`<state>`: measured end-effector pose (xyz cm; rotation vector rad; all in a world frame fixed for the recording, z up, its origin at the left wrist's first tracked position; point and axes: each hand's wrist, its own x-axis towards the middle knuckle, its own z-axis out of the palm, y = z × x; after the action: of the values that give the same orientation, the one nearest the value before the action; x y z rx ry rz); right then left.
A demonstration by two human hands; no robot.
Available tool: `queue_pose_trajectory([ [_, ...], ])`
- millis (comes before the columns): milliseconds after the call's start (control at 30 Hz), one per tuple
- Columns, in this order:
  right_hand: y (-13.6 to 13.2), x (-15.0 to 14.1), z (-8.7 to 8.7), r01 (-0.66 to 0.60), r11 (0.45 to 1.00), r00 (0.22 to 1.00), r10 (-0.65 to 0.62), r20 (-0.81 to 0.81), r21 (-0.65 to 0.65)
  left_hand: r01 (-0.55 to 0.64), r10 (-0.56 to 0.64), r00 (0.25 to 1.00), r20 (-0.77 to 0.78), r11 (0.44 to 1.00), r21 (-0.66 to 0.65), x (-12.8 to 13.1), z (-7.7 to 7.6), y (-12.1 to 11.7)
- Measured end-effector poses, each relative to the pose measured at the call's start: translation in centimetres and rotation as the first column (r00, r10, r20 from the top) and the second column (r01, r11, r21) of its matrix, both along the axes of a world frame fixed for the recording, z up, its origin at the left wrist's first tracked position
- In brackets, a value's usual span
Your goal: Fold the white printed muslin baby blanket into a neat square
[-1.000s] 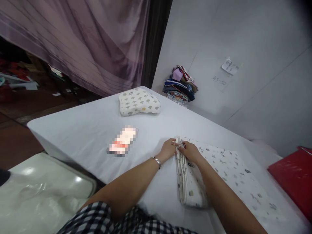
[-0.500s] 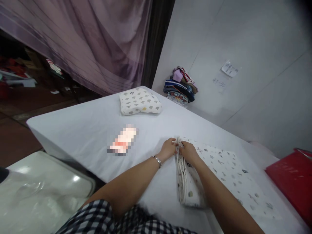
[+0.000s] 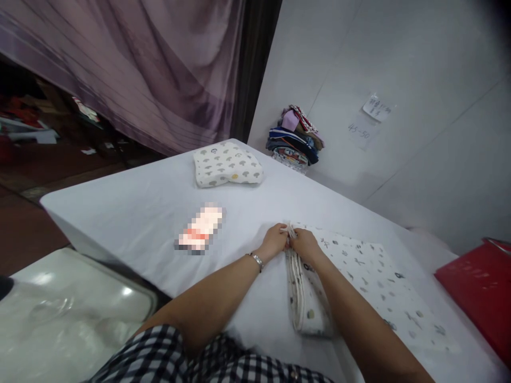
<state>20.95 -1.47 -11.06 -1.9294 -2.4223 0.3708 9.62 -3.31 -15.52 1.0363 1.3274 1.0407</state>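
Head view: a white-covered table [image 3: 120,207] fills the middle, and on its right part lies a pale printed cloth [image 3: 383,282]. One stretch of the cloth spreads flat to the right of both hands, passing beneath or behind the right forearm; another stands in a layered, folded strip [image 3: 309,314] between the forearms, running from the fingers back toward the wearer. Whether the two stretches join is hidden by that arm. Farther off, well apart from the hands, sits a folded mushroom-print cloth [image 3: 227,167]. Left hand [image 3: 275,240] and right hand [image 3: 304,246] are close together, pinching the strip's far end from either side; I cannot tell whether their fingertips touch. To the left of the left hand rests a pixelated object [image 3: 202,229]. Smallest is the bracelet [image 3: 256,260] on the left wrist.
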Motion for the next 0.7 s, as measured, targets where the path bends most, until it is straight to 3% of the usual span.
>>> queue_pose_trajectory([
  [367,-1.0,0.7,0.8,-0.005,0.999,0.996,0.001,-0.091,-0.040,-0.002,0.003,1.000,-0.014,1.000,0.023,0.0,0.2,-0.1],
  [500,-3.6,2.6,0.3,0.004,1.000,0.950,-0.007,-0.313,-0.012,-0.007,0.008,1.000,-0.020,1.000,0.028,0.0,0.4,-0.2],
  [600,-6.4,3.7,-0.7,-0.064,0.994,0.895,0.098,-0.434,0.091,-0.022,0.023,0.999,-0.034,0.999,0.037,0.1,0.5,-0.4],
  [700,-8.4,4.1,-1.9,-0.205,0.969,0.913,0.239,-0.331,0.136,-0.031,0.035,0.997,-0.074,0.998,0.053,0.2,0.5,-0.5],
])
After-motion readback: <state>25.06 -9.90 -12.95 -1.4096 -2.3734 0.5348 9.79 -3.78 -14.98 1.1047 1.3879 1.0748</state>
